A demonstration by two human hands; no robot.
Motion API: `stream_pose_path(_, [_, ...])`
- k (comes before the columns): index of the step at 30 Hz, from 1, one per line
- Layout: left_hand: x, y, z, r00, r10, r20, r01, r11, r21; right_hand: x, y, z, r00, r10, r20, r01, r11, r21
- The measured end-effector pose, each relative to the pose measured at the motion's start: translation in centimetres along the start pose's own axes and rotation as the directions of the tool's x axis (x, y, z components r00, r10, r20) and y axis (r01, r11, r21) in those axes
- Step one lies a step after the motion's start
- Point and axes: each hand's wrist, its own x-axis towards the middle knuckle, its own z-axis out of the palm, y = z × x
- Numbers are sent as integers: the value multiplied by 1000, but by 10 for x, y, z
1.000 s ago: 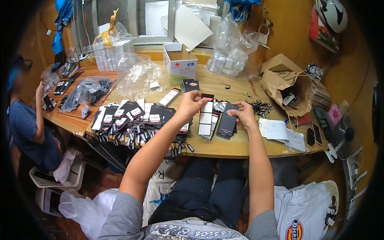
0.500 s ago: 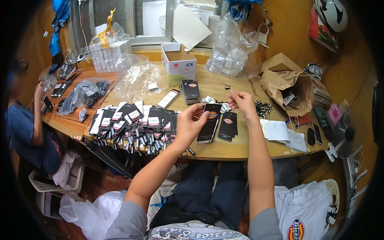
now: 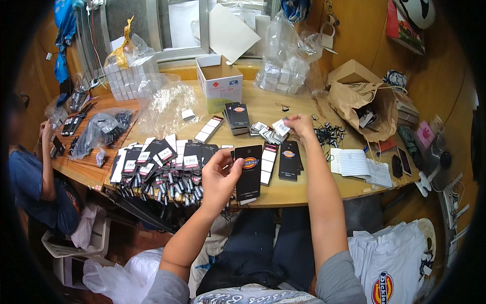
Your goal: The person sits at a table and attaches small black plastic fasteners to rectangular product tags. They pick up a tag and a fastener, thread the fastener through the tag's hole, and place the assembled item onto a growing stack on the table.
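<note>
My left hand (image 3: pixel 218 178) grips a black hang tag (image 3: pixel 249 180) by its left edge, printed logo facing up, above the table's front edge. Pinched in my right hand (image 3: pixel 302 125) is a small white barcode label (image 3: pixel 281 126), over a spread of similar labels (image 3: pixel 264 133). Between my hands lies a tag with white panels (image 3: pixel 268 166), and to its right a few black tags (image 3: pixel 289 164) with the logo up. A neat stack of black tags (image 3: pixel 238 115) stands farther back. Left of my left hand, many labelled tags with black cords (image 3: pixel 167 154) overlap in a heap.
Black cords (image 3: pixel 330 136) lie tangled at right, near a lined notebook (image 3: pixel 349 166) and an open brown paper bag (image 3: pixel 362 99). A white carton (image 3: pixel 218 86) and clear plastic bags (image 3: pixel 286 73) stand behind. Another person (image 3: pixel 33 177) sits at far left.
My left hand has moved left and nearer me, lifting a black tag. My right hand has moved slightly back-left and now holds a barcode label; the panelled tag is uncovered.
</note>
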Motion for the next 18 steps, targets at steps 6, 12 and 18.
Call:
stream_pose_path(6, [-5, -10, 2, 998, -62, 17, 61, 998, 24, -88, -72, -13, 890, -325, 321, 283, 944, 171])
stream_pose_path(12, [-17, -7, 16, 998, -70, -2, 70, 998, 2, -43, -3, -4, 964, -192, 181, 205, 977, -57])
stream_pose_path(18, [-20, -15, 4, 995, -89, -49, 91, 995, 42, -95, -49, -9, 929, -250, 272, 166, 940, 297])
